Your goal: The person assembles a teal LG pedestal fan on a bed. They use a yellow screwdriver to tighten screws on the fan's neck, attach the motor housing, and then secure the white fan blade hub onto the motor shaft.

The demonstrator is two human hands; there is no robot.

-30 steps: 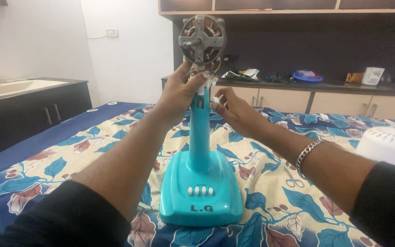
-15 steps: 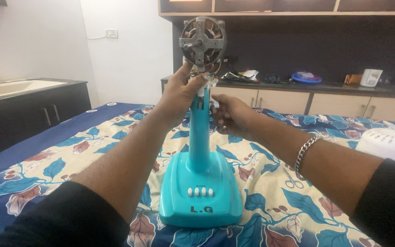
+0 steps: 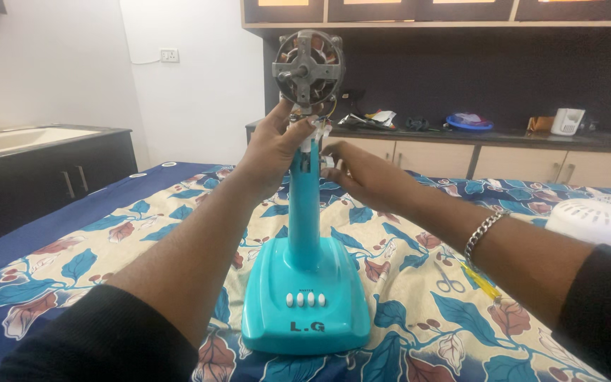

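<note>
Turquoise fan stand (image 3: 305, 283) upright on floral bedsheet (image 3: 72, 262), frame centre, bare motor (image 3: 308, 67) on top. Left hand (image 3: 271, 148) gripping column top below motor. Right hand (image 3: 362, 173) pinching small white part (image 3: 329, 162) beside column. Scissors (image 3: 448, 280) on sheet, lower right.

Bedroom surroundings, seen from above a patterned bed

A floral bedsheet (image 3: 107, 247) is spread over the bed; small scissors (image 3: 449, 281) lie on it, a white grille (image 3: 595, 221) is seen at the right, a sink (image 3: 15, 138) at the left.
</note>
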